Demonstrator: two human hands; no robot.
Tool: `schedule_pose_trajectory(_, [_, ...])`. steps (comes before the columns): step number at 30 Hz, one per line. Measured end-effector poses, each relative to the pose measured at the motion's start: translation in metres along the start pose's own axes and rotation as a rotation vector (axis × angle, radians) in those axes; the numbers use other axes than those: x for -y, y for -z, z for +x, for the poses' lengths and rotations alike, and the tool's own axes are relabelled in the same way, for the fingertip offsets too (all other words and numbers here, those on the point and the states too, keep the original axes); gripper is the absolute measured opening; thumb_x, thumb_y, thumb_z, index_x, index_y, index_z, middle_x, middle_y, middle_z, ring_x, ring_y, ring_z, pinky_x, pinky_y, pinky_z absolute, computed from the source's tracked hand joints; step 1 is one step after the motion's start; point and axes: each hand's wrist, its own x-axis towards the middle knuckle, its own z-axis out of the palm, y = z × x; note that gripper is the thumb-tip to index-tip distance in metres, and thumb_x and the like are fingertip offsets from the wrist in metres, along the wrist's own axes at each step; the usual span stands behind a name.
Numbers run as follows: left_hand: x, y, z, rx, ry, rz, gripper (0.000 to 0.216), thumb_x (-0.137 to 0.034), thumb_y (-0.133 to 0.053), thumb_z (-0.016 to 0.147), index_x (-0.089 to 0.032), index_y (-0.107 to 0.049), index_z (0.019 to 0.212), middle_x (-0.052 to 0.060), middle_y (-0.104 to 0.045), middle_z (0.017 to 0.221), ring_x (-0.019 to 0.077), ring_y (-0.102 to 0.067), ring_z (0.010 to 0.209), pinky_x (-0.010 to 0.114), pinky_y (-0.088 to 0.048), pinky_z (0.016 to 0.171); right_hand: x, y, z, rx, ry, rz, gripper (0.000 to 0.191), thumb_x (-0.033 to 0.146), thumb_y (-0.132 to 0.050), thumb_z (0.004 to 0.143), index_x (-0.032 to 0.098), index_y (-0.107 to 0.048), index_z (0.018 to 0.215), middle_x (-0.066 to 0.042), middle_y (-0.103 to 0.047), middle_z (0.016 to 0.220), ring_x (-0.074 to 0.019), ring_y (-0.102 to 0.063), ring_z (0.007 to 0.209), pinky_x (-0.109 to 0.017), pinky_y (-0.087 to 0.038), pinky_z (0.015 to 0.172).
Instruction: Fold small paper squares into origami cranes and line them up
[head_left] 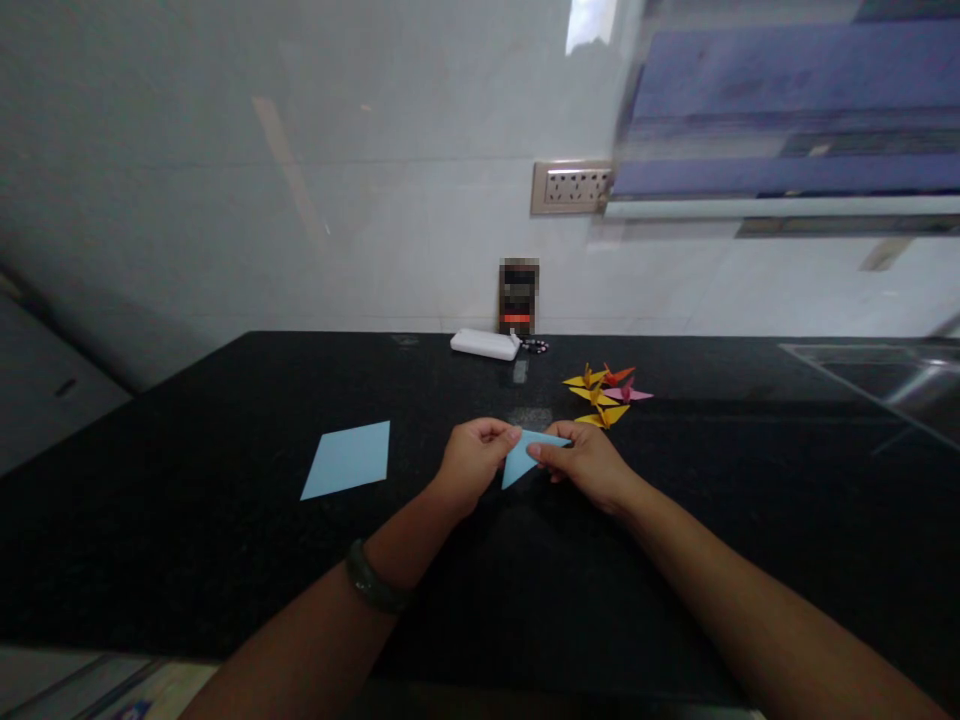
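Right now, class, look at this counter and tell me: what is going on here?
A person pinches a blue paper triangle between the left hand and the right hand, just over a black counter. A flat blue sheet lies to the left. Small folded paper figures in yellow, orange and pink sit behind the right hand, and a white box rests near the wall.
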Motion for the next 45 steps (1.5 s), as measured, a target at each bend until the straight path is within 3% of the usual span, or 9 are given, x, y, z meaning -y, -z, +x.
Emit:
schedule_pose_trajectory(5, [-0.0031,0.0019,-0.0011,0.020,0.016,-0.008,0.020,-0.028,-0.069,0.056,-0.012,-0.058,0.059,-0.002,-0.055,0.052,0.0075,-0.048,0.047,0.020,-0.037,0.048,0.0009,0.0026,0.0017,0.020,0.003,0.032,0.025,0.033,-0.066,0.063,0.014,-0.051,0.059,0.003,-0.052,0.049,-0.0056,-0.043,0.040,-0.019,-0.035,0.039])
schedule_pose_trajectory(9, [-0.0048,0.0047,0.0011,0.015,0.148,-0.294,0.018,-0.026,-0.067,0.061,-0.013,-0.055,0.063,-0.001,-0.056,0.055,0.0095,-0.053,0.051,0.023,-0.042,0.053,-0.0008,0.0017,0.0021,0.061,0.067,0.221,0.024,0.033,-0.067,0.062,0.014,-0.056,0.068,0.003,-0.055,0.061,-0.0061,-0.048,0.048,-0.020,-0.041,0.046])
schedule_pose_trajectory(13, [-0.0034,0.0056,0.0042,0.011,0.190,-0.466,0.013,-0.022,-0.064,0.067,-0.013,-0.054,0.069,0.002,-0.059,0.062,0.0103,-0.056,0.055,0.024,-0.045,0.056,-0.0005,0.0007,0.0001,0.126,0.112,0.203,0.026,0.031,-0.069,0.060,0.015,-0.060,0.078,0.001,-0.057,0.066,-0.0077,-0.050,0.056,-0.020,-0.042,0.050])
schedule_pose_trajectory(24, [0.0012,0.0045,0.0034,0.135,0.237,-0.467,0.019,-0.026,-0.057,0.074,-0.014,-0.047,0.063,-0.005,-0.042,0.048,0.0038,-0.041,0.041,0.016,-0.036,0.044,0.0015,0.0014,-0.0008,0.124,0.160,0.127,0.020,0.033,-0.067,0.062,0.015,-0.060,0.071,0.002,-0.055,0.061,-0.0076,-0.048,0.053,-0.021,-0.040,0.051])
schedule_pose_trajectory(45, [0.0022,0.0046,0.0043,0.162,0.284,-0.473,0.021,-0.026,-0.056,0.075,-0.014,-0.046,0.062,-0.005,-0.042,0.046,0.0040,-0.041,0.040,0.016,-0.035,0.043,0.0026,0.0000,-0.0015,0.114,0.148,0.093,0.023,0.035,-0.068,0.060,0.016,-0.058,0.069,0.003,-0.054,0.057,-0.0074,-0.047,0.050,-0.021,-0.040,0.050])
